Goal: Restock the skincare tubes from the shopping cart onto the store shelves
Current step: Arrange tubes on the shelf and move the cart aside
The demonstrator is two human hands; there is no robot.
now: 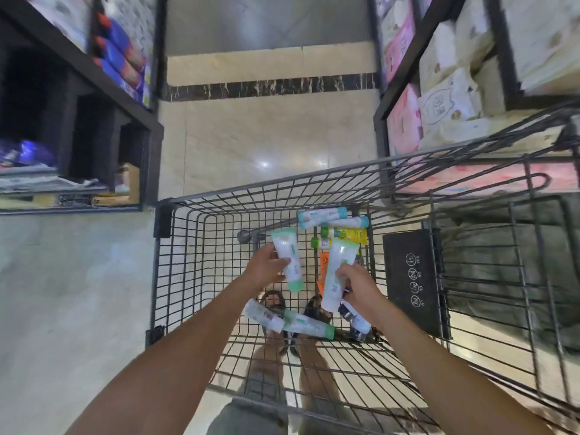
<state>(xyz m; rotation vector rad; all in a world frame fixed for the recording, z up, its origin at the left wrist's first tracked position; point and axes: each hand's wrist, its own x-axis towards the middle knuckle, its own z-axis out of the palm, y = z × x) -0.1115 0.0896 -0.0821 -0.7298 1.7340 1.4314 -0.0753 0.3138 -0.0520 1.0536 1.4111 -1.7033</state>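
Both arms down inside the wire shopping cart [266,188]. Left grip [266,265] clamped on a white tube with green cap [288,255]: thumb across the front, fingers curled behind, cap toward 5 o'clock. Right grip [357,285] curled tight round a second white tube [335,274], crimped end toward 12 o'clock. Held tubes just beside each other, apart. At 12 o'clock of the hands, on the cart floor: two blue-capped tubes [323,215], overlapping, and a yellow tube [348,236] below them. Between the held tubes, an orange tube [324,265]. At 6 o'clock: a plain white tube [263,314] touching another green-capped tube [309,324]; at 5 o'clock, a dark-capped tube [357,323]. Store shelves [94,67] at 10 o'clock, more at 2 o'clock, both stocked with packs.
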